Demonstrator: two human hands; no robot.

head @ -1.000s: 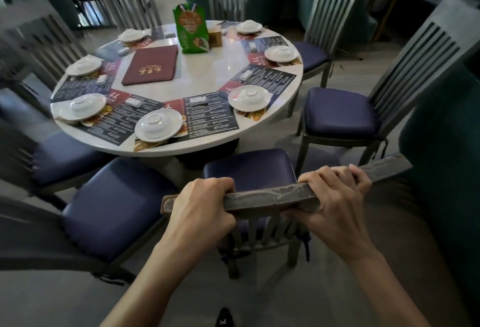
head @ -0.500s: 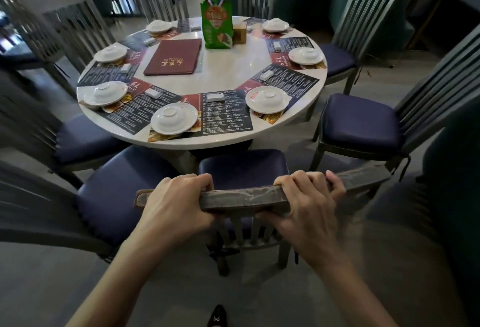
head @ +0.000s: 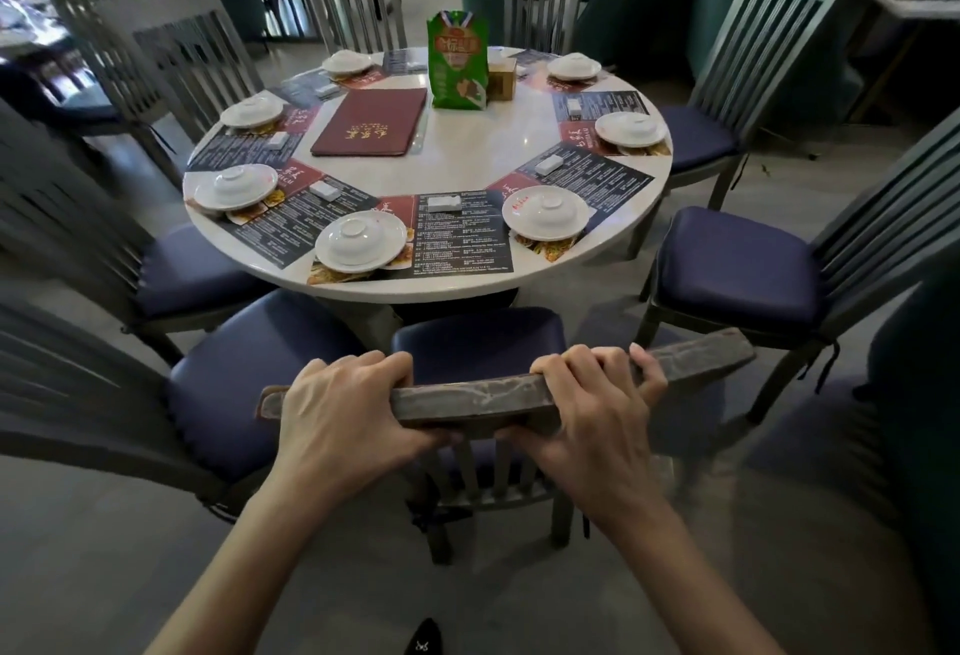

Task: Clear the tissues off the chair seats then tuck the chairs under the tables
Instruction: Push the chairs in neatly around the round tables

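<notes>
We logged both hands on the top rail of the nearest chair (head: 467,397), which stood straight ahead of us, backrest toward the camera. Left hand (head: 343,410) gripped the rail near its left end, fingers curled over the far edge, thumb under. Right hand (head: 597,420) gripped it right of centre in the same way, leaving the rail's right end sticking out past the knuckles. The two hands were apart, with bare rail between them. The chair's blue seat (head: 478,340) lay just beyond the hands and pointed at the round table (head: 467,160); its front edge met the table's near rim, and we could not tell whether it sat under it. A second chair (head: 249,379) stood just left, seat angled toward the table, and a third chair (head: 737,264) stood to the right, further out. On the table we saw a red menu folder (head: 371,121), a green card stand (head: 458,62) and white plates (head: 361,240) on dark placemats.
</notes>
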